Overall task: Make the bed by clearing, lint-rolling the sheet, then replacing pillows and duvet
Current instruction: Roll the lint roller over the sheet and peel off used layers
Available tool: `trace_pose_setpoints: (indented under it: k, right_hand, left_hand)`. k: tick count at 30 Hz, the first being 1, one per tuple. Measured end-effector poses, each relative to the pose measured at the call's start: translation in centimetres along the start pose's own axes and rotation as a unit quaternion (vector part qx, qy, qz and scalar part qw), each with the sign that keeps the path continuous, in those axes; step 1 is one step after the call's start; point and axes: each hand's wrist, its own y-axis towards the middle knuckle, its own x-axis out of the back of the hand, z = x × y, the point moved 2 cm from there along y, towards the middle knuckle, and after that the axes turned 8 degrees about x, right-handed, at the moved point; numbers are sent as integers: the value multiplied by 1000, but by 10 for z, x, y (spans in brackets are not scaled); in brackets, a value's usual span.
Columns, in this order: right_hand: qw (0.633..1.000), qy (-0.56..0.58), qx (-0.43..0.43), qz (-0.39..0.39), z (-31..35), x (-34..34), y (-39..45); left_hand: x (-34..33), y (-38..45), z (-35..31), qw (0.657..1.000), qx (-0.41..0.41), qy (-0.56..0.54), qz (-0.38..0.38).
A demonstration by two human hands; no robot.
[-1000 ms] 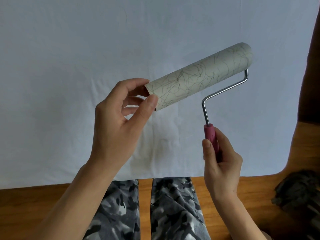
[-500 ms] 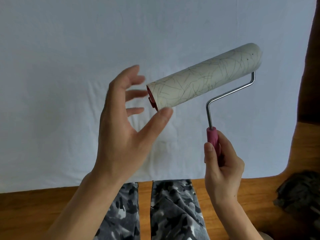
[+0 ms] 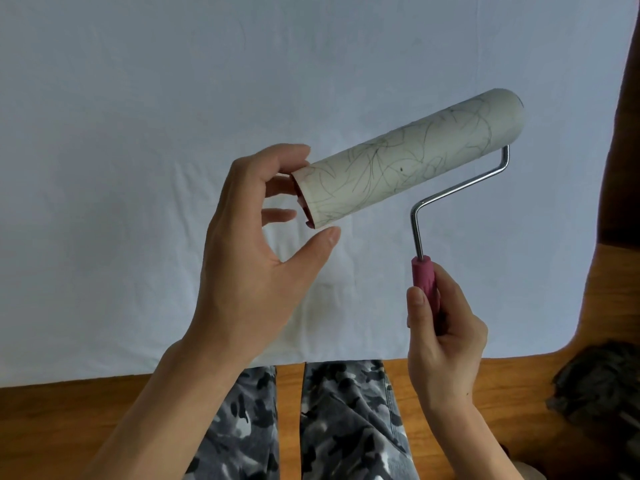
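A lint roller (image 3: pixel 401 164) with a long pale sticky roll covered in dark hairs is held up over the white bed sheet (image 3: pixel 138 133). My right hand (image 3: pixel 443 327) grips its pink handle (image 3: pixel 426 285) from below, and a bent metal rod joins handle and roll. My left hand (image 3: pixel 256 258) is at the roll's near end, fingers spread and lightly curved. Its index finger touches the top edge of that end, while the thumb sits just below the roll without clearly touching. No pillows or duvet are in view.
The sheet fills most of the view, its rounded corner at the right. A wooden floor (image 3: pixel 69 420) runs along the bottom, with my camouflage-patterned legs (image 3: pixel 346 427) at the bed's edge. A dark fuzzy object (image 3: pixel 602 386) lies on the floor at the lower right.
My left hand let go of the roll's end, opened wide, then came back with the index finger on its top edge. The roller has turned, showing a different face, and shifted slightly right.
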Motion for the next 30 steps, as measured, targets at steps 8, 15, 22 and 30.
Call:
trace_pose_setpoints:
  k: [8, 15, 22, 30]
  right_hand:
    - [1000, 3, 9, -3, 3, -1, 3]
    - [1000, 14, 5, -12, 3, -3, 4]
    - [1000, 23, 6, -16, 4, -6, 3]
    - [1000, 20, 17, -17, 6, -6, 6]
  left_hand:
    - [3, 6, -4, 998, 46, -43, 3]
    - [3, 5, -3, 1000, 3, -29, -9]
    - [4, 4, 0, 999, -41, -2, -26]
    - [5, 6, -2, 997, -73, 4, -36]
